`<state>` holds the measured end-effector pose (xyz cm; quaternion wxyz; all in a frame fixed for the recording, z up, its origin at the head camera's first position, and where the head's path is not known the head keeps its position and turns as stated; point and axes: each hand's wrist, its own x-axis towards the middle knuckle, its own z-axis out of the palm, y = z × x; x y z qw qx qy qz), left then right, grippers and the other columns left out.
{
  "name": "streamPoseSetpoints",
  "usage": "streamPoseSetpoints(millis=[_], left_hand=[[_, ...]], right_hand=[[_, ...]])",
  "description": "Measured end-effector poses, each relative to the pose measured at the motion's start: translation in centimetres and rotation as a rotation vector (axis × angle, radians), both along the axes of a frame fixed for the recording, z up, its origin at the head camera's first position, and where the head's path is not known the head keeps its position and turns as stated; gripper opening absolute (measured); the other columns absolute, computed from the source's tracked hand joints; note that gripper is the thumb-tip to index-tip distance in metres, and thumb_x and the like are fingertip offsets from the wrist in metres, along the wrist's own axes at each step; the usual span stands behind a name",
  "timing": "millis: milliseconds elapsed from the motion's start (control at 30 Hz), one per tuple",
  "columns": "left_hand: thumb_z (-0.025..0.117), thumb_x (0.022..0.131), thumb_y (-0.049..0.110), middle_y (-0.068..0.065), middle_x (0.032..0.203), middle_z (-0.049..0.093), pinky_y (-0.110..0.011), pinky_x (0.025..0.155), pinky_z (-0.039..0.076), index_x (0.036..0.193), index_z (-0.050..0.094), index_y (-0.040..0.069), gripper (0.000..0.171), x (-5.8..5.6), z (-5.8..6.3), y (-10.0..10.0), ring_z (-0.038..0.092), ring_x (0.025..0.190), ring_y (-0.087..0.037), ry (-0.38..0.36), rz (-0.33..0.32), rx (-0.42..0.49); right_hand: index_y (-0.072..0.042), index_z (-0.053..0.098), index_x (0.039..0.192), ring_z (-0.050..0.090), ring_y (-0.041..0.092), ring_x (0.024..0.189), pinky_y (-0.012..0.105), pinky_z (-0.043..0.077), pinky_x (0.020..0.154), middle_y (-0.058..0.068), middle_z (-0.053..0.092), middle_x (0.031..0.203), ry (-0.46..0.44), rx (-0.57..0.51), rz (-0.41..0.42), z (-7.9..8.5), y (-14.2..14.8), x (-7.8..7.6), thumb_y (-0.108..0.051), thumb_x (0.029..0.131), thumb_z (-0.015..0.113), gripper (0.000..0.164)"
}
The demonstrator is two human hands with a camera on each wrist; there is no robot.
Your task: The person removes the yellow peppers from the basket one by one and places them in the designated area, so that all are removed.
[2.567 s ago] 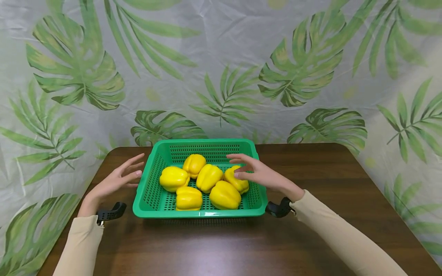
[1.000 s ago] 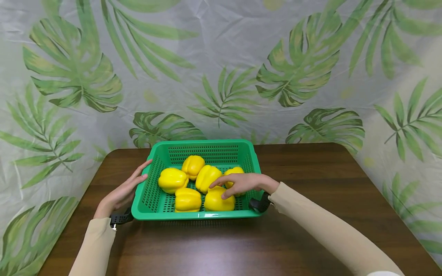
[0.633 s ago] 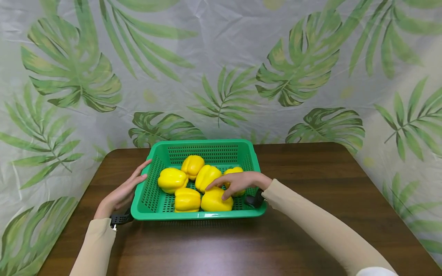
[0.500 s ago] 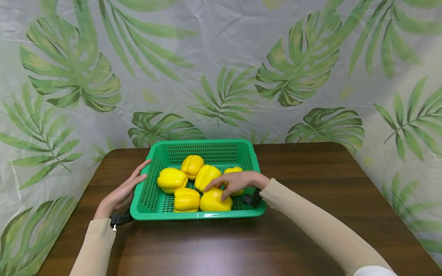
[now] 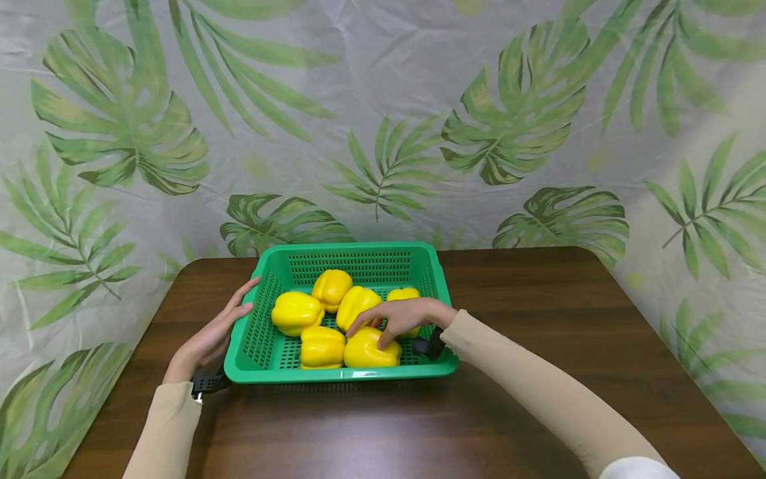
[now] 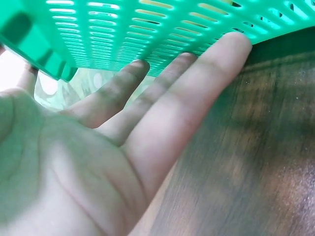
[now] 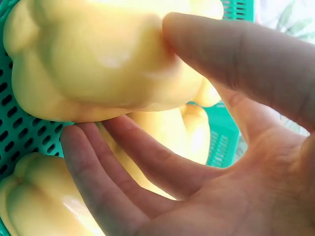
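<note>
A dark brown wooden table (image 5: pixel 538 319) with visible grain and rounded far corners fills the lower part of the scene, a soft glare of light lying on its near part. Behind it and to both sides hangs a pale grey, creased backdrop (image 5: pixel 401 86) printed with large green palm and split leaves. Left of the table's centre, near its far edge, sits a green plastic basket (image 5: pixel 287 376) with slotted walls, holding 6 yellow bell peppers (image 5: pixel 297 313). The person's left hand (image 5: pixel 209 336) has its fingers extended and apart, the tips against the basket's outer left side. The right hand (image 5: pixel 409 314) reaches inside, thumb and fingers pinching the front-right pepper (image 5: pixel 366 352), which lies in the basket beside the front-left pepper (image 5: pixel 322 347). The rightmost pepper (image 5: pixel 402 293) is partly hidden behind that hand. Beige sleeves (image 5: pixel 532 379) cover both arms, and each wrist wears a black device (image 5: pixel 209 383).
</note>
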<state>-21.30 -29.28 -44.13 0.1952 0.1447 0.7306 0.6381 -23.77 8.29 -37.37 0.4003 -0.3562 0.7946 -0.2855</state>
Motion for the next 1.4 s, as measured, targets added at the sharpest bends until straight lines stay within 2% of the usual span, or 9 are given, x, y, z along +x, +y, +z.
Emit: streamPoseSetpoints(millis=[267, 333, 533, 633, 733, 967, 1133, 1300, 1400], left_hand=[[0.027, 0.106, 0.034, -0.01, 0.155, -0.014, -0.043, 0.094, 0.038, 0.153, 0.0, 0.034, 0.054, -0.1, -0.1, 0.2, 0.02, 0.132, -0.043, 0.007, 0.014, -0.009], [0.027, 0.106, 0.034, -0.01, 0.155, -0.015, -0.045, 0.095, 0.037, 0.153, 0.0, 0.034, 0.054, 0.0, -0.1, 0.2, 0.019, 0.132, -0.043, 0.013, 0.019, -0.018], [0.026, 0.106, 0.034, -0.011, 0.155, -0.014, -0.039, 0.092, 0.041, 0.153, 0.0, 0.034, 0.054, 0.1, -0.2, 0.0, 0.025, 0.129, -0.042, 0.023, 0.019, -0.031], [0.026, 0.106, 0.033, -0.012, 0.155, -0.014, -0.042, 0.092, 0.041, 0.153, -0.001, 0.034, 0.054, 0.1, -0.1, 0.0, 0.025, 0.129, -0.043, 0.024, 0.016, -0.029], [0.027, 0.106, 0.033, -0.013, 0.155, -0.014, -0.043, 0.092, 0.041, 0.153, -0.001, 0.033, 0.055, 0.0, -0.1, 0.0, 0.024, 0.129, -0.045, 0.028, 0.016, -0.031], [0.028, 0.106, 0.032, -0.013, 0.155, -0.014, -0.036, 0.09, 0.043, 0.154, 0.001, 0.032, 0.055, 0.0, 0.0, 0.1, 0.022, 0.13, -0.043, 0.023, 0.023, -0.029], [0.029, 0.106, 0.033, -0.013, 0.155, -0.014, -0.035, 0.089, 0.045, 0.153, 0.002, 0.033, 0.055, 0.0, 0.0, 0.1, 0.027, 0.128, -0.038, 0.014, 0.023, -0.022], [0.028, 0.106, 0.033, -0.014, 0.154, -0.014, -0.034, 0.089, 0.046, 0.153, 0.001, 0.033, 0.054, 0.1, 0.1, 0.1, 0.035, 0.125, -0.029, 0.025, 0.005, -0.012], [0.029, 0.106, 0.03, -0.014, 0.154, -0.014, -0.034, 0.088, 0.047, 0.154, 0.001, 0.032, 0.055, 0.1, 0.1, 0.2, 0.035, 0.125, -0.032, 0.034, 0.001, -0.011]], right_hand=[[-0.023, 0.059, 0.128, 0.042, 0.023, 0.12, 0.032, 0.043, 0.088, -0.001, 0.046, 0.136, 0.001, -0.036, -0.055, 0.2, 0.5, 0.3, 0.004, 0.087, 0.061, 0.049], [-0.023, 0.059, 0.128, 0.041, 0.025, 0.121, 0.032, 0.044, 0.085, 0.001, 0.046, 0.135, -0.016, -0.061, -0.074, 0.4, 0.8, 0.3, 0.003, 0.087, 0.061, 0.049], [-0.023, 0.055, 0.133, 0.045, 0.027, 0.115, 0.034, 0.047, 0.078, 0.005, 0.047, 0.133, -0.058, -0.164, -0.098, 0.9, 1.8, 0.2, -0.004, 0.089, 0.059, 0.048], [-0.021, 0.053, 0.136, 0.045, 0.028, 0.114, 0.035, 0.048, 0.077, 0.009, 0.046, 0.133, -0.063, -0.203, -0.117, 1.3, 2.4, 0.3, -0.007, 0.09, 0.059, 0.048], [-0.02, 0.051, 0.137, 0.044, 0.027, 0.116, 0.036, 0.049, 0.08, 0.012, 0.043, 0.135, -0.072, -0.24, -0.155, 1.8, 3.2, 0.3, -0.01, 0.091, 0.06, 0.049], [-0.022, 0.047, 0.141, 0.046, 0.03, 0.115, 0.041, 0.047, 0.086, 0.012, 0.04, 0.139, -0.077, -0.326, -0.262, 2.5, 5.2, 0.3, -0.015, 0.093, 0.061, 0.051], [-0.023, 0.045, 0.141, 0.039, 0.03, 0.126, 0.043, 0.047, 0.089, 0.008, 0.038, 0.143, -0.056, -0.373, -0.33, 2.5, 6.8, 0.0, -0.019, 0.093, 0.063, 0.051], [-0.022, 0.044, 0.143, 0.037, 0.032, 0.127, 0.044, 0.048, 0.087, 0.007, 0.037, 0.144, -0.028, -0.426, -0.401, 2.7, 8.2, -0.1, -0.017, 0.093, 0.063, 0.053], [-0.02, 0.043, 0.144, 0.036, 0.034, 0.128, 0.045, 0.048, 0.087, 0.01, 0.037, 0.144, -0.024, -0.445, -0.441, 2.9, 9.0, 0.0, -0.017, 0.093, 0.063, 0.055]])
